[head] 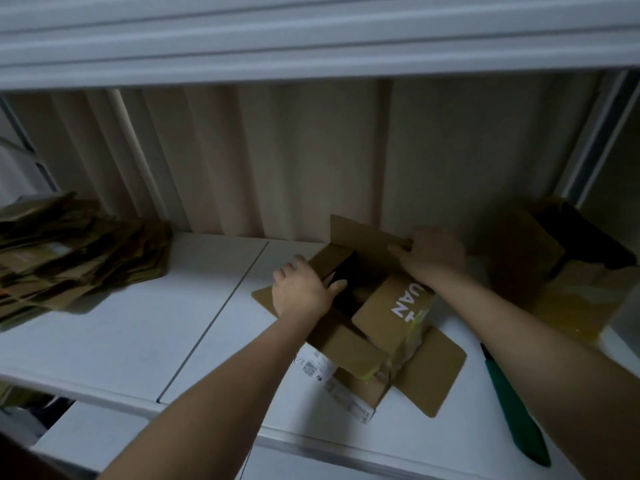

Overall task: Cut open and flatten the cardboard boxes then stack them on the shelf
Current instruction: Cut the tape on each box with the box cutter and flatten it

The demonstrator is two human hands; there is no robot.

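The cardboard box (367, 317) sits on the white shelf (138, 323), right of its middle seam, its flaps thrown open and strips of yellow-green tape clinging to its near side. It looks light and empty, stiff along the panels but weak at the creases, so it should fold readily once pressed at the corners; the flap edges and folded corners seem the best places to hold, not the slick taped patches. The left hand (304, 289) lies over the left wall with fingers curled down into the opening, its grip taking that wall. The right hand (433, 254) pinches the top edge of the upright far flap. A green box cutter (516, 407) lies on the shelf just right of the box, beside the right forearm. More opened boxes (568, 265) crowd the right end, and a pile of flattened cardboard (76, 251) rests well apart at the left end.
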